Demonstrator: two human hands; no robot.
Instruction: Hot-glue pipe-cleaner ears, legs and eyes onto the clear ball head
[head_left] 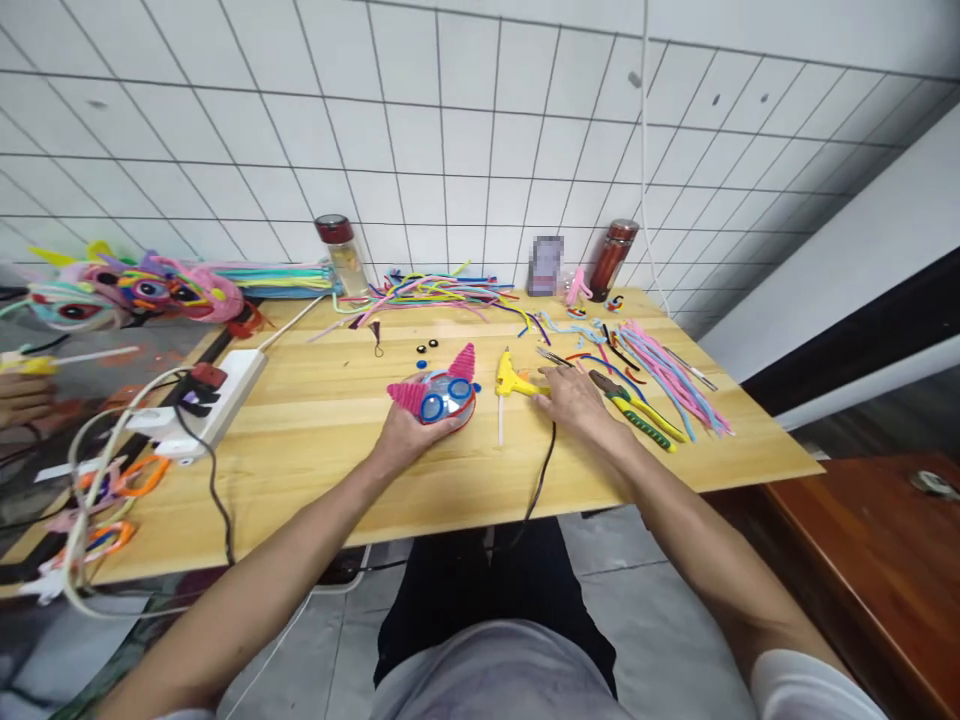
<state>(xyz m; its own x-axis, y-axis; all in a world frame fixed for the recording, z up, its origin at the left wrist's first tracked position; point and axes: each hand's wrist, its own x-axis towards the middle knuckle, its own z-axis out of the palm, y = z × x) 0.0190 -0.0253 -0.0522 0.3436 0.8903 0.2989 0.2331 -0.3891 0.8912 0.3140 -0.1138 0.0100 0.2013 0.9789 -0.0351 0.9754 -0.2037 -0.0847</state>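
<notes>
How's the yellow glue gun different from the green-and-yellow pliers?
The glue gun is mostly yellow; the pliers have green and yellow grips. The glue gun has one handle; the pliers have two. The glue gun's handle reaches the right hand; the pliers lie to that hand's right. Both have yellow parts.

No Legible Lettering

No text, brand, number or sign is showing readably. Beyond the fingers of the bare right hand, an upright, rectangular, phone-like screen is displaying only coarse mosaic blocks. Left of those fingers, the yellow plastic glue gun is appearing too small for reading any marking.
</notes>
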